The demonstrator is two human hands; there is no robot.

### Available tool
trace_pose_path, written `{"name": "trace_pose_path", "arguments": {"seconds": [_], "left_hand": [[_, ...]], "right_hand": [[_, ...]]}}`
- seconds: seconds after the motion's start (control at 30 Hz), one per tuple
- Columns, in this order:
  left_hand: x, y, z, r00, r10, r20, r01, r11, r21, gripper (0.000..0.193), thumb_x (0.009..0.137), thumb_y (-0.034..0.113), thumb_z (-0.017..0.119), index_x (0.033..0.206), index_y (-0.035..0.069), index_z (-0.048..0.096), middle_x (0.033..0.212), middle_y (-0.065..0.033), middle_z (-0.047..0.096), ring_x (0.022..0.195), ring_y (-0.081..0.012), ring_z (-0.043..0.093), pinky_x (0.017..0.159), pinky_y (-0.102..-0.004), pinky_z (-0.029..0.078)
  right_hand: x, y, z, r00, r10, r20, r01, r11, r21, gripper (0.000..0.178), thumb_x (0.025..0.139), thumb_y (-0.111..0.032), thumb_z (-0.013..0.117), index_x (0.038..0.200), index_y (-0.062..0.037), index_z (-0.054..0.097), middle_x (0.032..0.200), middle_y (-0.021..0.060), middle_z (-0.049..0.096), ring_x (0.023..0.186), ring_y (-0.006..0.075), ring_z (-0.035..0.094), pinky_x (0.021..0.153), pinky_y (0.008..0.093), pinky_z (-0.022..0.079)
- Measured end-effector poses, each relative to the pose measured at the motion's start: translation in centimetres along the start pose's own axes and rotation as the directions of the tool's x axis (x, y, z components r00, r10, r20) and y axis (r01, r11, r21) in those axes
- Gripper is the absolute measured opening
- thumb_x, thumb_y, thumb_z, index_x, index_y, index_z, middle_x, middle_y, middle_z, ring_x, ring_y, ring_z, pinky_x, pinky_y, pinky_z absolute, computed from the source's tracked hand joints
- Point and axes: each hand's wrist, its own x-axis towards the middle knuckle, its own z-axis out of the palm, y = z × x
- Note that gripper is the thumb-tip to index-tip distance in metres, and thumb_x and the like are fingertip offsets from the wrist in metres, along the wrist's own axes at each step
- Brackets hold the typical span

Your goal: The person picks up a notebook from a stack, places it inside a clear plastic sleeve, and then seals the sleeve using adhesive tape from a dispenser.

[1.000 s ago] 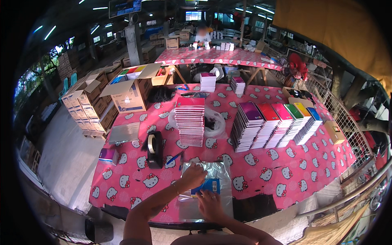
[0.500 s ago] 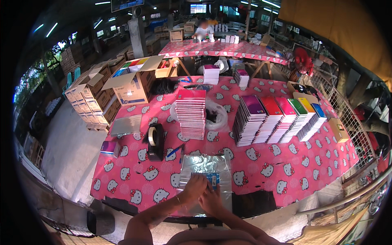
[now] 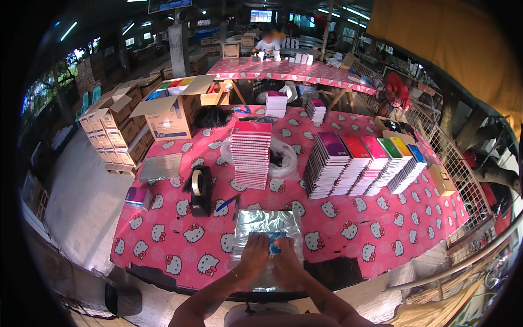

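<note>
A shiny clear plastic sleeve or sheet (image 3: pixel 248 222) lies at the table's near edge, with a small blue printed piece (image 3: pixel 274 246) on it or inside it; I cannot tell which. My left hand (image 3: pixel 255 252) rests on the left part of the blue piece, fingers extended and lying flat. On its right side lies my right hand (image 3: pixel 285 255), fingers slightly bent but apart, pressing on the plastic. Both hands partly hide the blue piece. Beyond the sleeve lie a blue pen (image 3: pixel 226 204) and a black tape dispenser (image 3: pixel 200 192) with a roll of tape.
A tall stack of spiral notebooks (image 3: pixel 251 158) stands ahead, beside a white plastic bag (image 3: pixel 287 163). Notebook stacks in several colours (image 3: pixel 329 163) stand to the right. Clear plastic sheets (image 3: pixel 160 167) and a small purple stack (image 3: pixel 138 198) lie left. An open carton (image 3: pixel 168 120) stands behind.
My hands have moved apart from one another over the blue piece and now lie side by side. My left hand has flattened. The view has shifted slightly.
</note>
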Motion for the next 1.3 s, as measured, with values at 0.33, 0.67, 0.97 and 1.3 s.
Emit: {"name": "trace_pose_path", "arguments": {"seconds": [0.33,0.67,0.97,1.3], "left_hand": [[0.1,-0.3,0.1,0.997,0.041,-0.062,-0.037,0.997,0.060,0.031,0.081,0.012,0.059,0.107,-0.005,0.063,0.106,-0.0169,0.063,0.106,-0.0308,0.061,0.101,-0.0477,0.045],[0.3,0.0,-0.4,0.997,0.045,-0.062,-0.039,0.994,0.098,0.027,0.080,0.013,0.061,0.102,-0.003,0.063,0.105,-0.0174,0.063,0.106,-0.0310,0.061,0.106,-0.0471,0.044],[0.8,-0.7,1.1,0.992,0.056,-0.111,-0.053,0.998,0.030,0.026,0.078,0.012,0.062,0.099,-0.003,0.063,0.097,-0.0171,0.062,0.095,-0.0316,0.062,0.097,-0.0473,0.048],[1.2,-1.3,-0.6,0.978,-0.202,-0.053,0.182,0.948,-0.263,0.026,0.084,0.017,0.063,0.106,0.006,0.069,0.108,-0.0121,0.068,0.105,-0.0304,0.065,0.088,-0.0424,0.055]], "right_hand": [[4.0,-0.5,-3.6,0.976,-0.085,0.202,0.206,0.666,-0.717,0.038,0.083,-0.012,0.066,0.120,-0.0170,0.066,0.127,0.0061,0.061,0.121,0.0256,0.056,0.110,0.0542,0.032],[6.5,-2.0,-2.5,0.952,-0.300,-0.060,0.209,0.781,-0.589,0.019,0.086,-0.011,0.063,0.103,-0.0152,0.070,0.097,0.0064,0.071,0.098,0.0263,0.065,0.093,0.0466,0.043],[11.3,-2.8,-2.8,0.926,-0.278,0.254,0.354,0.409,-0.841,0.024,0.089,-0.021,0.060,0.109,-0.0089,0.067,0.113,0.0144,0.068,0.102,0.0350,0.067,0.094,0.0478,0.050],[3.3,0.7,-0.9,0.954,-0.252,0.160,0.292,0.672,-0.680,0.045,0.090,-0.022,0.059,0.134,-0.0140,0.059,0.138,0.0114,0.060,0.130,0.0296,0.055,0.109,0.0490,0.041]]}}
